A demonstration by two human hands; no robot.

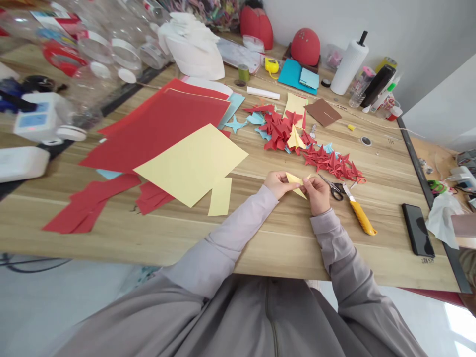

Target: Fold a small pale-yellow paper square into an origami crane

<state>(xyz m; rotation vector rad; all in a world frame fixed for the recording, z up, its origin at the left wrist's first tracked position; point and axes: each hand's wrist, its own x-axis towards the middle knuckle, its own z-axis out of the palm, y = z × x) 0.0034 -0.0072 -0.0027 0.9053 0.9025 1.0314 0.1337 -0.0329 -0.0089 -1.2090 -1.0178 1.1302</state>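
A small folded piece of yellow paper is pinched between my two hands above the table's front half. My left hand grips its left side, thumb on top. On the right side, the fingers of my right hand are closed on the paper. Just right of that hand lie black-handled scissors and a yellow utility knife. Beyond my hands is a heap of folded red paper stars, with some light blue ones and a yellow folded piece on top.
Large red sheets, a yellow sheet, a yellow strip and red strips lie at left. A black phone lies at right. Plastic bottles, tissues and a yellow tape measure stand behind.
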